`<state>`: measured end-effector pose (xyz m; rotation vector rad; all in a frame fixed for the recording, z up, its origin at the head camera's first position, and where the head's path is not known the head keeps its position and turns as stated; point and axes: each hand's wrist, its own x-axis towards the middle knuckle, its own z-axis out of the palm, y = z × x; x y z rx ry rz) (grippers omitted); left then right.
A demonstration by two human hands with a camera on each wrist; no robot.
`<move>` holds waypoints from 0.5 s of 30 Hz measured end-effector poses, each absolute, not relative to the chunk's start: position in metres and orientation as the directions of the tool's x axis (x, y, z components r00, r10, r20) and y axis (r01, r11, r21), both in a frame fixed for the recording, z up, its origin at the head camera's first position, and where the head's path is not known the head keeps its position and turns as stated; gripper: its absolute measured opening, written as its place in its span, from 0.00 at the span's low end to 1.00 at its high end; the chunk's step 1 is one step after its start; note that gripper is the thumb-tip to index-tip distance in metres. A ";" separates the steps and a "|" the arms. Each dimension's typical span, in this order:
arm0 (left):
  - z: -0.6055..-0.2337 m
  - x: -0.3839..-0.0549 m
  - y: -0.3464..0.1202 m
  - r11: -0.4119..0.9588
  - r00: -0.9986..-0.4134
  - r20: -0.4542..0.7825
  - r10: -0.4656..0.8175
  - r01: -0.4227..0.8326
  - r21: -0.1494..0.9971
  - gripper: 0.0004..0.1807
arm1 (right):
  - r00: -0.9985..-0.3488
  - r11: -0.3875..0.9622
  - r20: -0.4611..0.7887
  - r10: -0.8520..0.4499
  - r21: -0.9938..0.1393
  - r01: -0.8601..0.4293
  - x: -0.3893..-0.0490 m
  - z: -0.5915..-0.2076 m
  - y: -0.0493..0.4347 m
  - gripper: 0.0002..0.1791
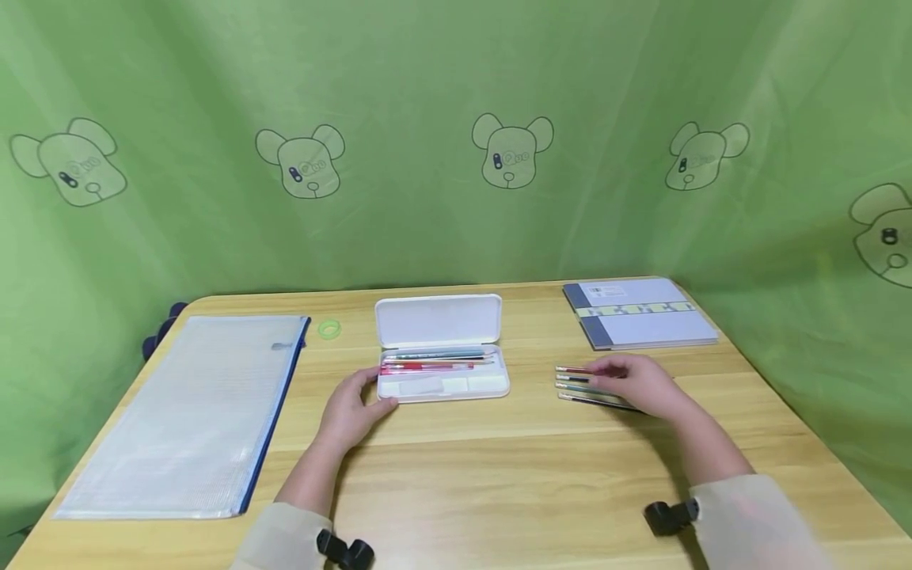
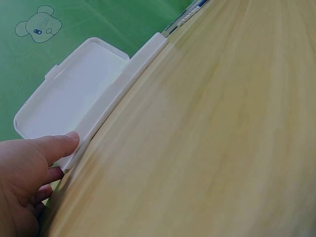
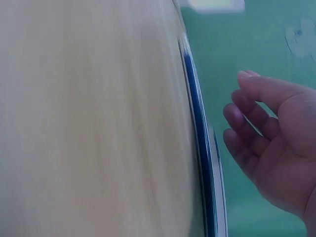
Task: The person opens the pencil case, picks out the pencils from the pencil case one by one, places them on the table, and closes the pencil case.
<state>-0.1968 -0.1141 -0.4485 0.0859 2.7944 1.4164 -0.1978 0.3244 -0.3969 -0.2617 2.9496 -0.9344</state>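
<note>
An open white pencil case (image 1: 488, 385) lies on the table with its lid raised at the back. Inside are a red pen (image 1: 427, 366) and several pencils (image 1: 456, 354). My left hand (image 1: 349, 413) grips the case's near-left corner; in the left wrist view the thumb (image 2: 59, 147) lies on the front wall and the fingers on the left end. To the right of the case, several dark and coloured pencils (image 1: 598, 401) lie side by side. My right hand (image 1: 639, 385) is over them, and in the right wrist view its loosely curled fingers (image 3: 247, 131) hold nothing.
On the left lies a clear mesh zip pouch (image 1: 178, 412) with a blue edge. A green ring (image 1: 329, 329), like a tape roll, sits near its top. Back right is a notebook (image 1: 641, 317) with a patterned band. A green curtain (image 1: 427, 237) hangs behind the table (image 1: 499, 483).
</note>
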 end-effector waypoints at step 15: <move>-0.450 -0.198 -0.114 0.597 -0.998 0.025 0.057 0.054 0.800 0.35 | -0.969 0.707 -0.029 -0.246 -0.689 -0.159 -0.242 -0.399 0.224 0.14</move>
